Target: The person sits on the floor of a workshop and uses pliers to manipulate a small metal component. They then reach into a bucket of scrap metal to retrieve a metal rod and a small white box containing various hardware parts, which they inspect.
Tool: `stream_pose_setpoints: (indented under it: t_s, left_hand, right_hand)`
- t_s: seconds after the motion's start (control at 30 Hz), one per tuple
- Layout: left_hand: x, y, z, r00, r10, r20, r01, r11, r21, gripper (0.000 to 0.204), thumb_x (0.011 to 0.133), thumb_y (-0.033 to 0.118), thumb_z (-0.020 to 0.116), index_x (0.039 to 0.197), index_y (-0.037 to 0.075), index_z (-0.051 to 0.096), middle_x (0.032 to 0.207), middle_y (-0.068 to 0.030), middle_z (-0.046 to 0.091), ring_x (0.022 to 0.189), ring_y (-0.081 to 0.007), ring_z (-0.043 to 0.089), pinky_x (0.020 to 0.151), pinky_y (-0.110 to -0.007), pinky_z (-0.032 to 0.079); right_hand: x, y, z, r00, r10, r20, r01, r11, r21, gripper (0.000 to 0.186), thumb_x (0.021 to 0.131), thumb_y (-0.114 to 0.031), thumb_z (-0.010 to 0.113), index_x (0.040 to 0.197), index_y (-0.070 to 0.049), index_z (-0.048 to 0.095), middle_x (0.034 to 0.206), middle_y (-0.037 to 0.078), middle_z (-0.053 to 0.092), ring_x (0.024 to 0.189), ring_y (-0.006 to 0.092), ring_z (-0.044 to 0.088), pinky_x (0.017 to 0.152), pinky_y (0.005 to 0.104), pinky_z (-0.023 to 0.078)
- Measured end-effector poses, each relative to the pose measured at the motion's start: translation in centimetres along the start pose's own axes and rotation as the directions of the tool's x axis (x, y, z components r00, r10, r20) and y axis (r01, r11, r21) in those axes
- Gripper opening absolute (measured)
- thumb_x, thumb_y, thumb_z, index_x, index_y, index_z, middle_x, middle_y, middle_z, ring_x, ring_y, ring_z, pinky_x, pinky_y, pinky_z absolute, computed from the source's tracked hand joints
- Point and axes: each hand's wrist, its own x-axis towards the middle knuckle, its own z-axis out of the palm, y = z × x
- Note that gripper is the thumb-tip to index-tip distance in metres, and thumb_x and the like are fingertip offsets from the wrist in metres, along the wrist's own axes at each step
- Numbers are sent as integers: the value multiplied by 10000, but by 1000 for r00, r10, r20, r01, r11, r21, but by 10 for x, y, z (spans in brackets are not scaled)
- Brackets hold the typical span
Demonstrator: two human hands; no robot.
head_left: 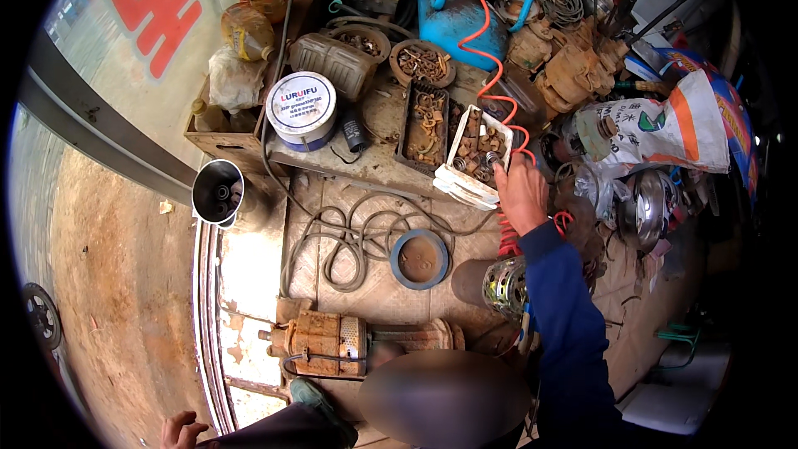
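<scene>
My right hand [519, 187] reaches into a white plastic box [459, 182] of rusty nuts and fittings, its fingertips closed on a small silvery metal fitting [492, 161]. Beside the box are a dark tray [419, 123] of rusty parts and a red coiled air hose [490, 66]. My left hand [181, 430] is low at the left edge, fingers loosely curled and apart, with nothing visible in it. Below on the tiles lie a rusty motor pump [328, 341] and a round pan [419, 259] with a grey rim. A blurred dark shape covers the lower centre.
A grease tub [301, 110], a blue can [449, 25], rusty machinery [573, 66] and a white sack [673, 129] crowd the bench. A steel cylinder [218, 191] stands by the doorframe [116, 116]. Loops of cable [349, 249] and a dark cylindrical vessel [474, 283] are on the floor.
</scene>
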Motion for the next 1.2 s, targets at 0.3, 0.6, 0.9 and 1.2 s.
stream_pose_setpoints:
  t_s: [0.3, 0.6, 0.9, 1.2]
  left_hand:
    - [4, 2, 0, 998, 50, -25, -45, 987, 155, 411, 847, -84, 654, 1250, -5, 633, 1334, -244, 608, 1118, -385, 670, 872, -420, 578]
    - [2, 9, -1, 1000, -9, -23, 13, 988, 157, 382, 849, -81, 619, 1224, -10, 643, 1323, -255, 615, 1154, -402, 661, 880, -435, 579]
    - [3, 16, -2, 1000, -1, 2, 1, 988, 156, 374, 847, -85, 623, 1212, -11, 641, 1319, -264, 605, 1111, -414, 676, 870, -429, 580]
    - [1, 9, 1, 1000, -2, -31, 6, 989, 146, 370, 848, -87, 627, 1211, -17, 636, 1318, -257, 607, 1111, -402, 673, 873, -423, 575]
  right_hand:
    - [10, -110, 57, 862, -505, -53, 484, 848, -215, 126, 740, -58, 704, 858, -30, 669, 863, 125, 635, 899, 292, 599, 803, 416, 492]
    - [9, -135, 76, 777, -620, -109, 570, 767, -295, 130, 742, -103, 698, 843, -27, 669, 814, 99, 605, 834, 249, 576, 725, 385, 480]
    - [-66, -213, 41, 689, -721, -76, 714, 693, -103, 162, 734, -96, 665, 852, 15, 661, 792, 104, 560, 797, 238, 533, 690, 354, 466]
    - [-79, -212, 47, 660, -746, -85, 736, 665, -122, 132, 684, -121, 716, 733, -24, 642, 729, 74, 529, 748, 211, 503, 621, 350, 410]
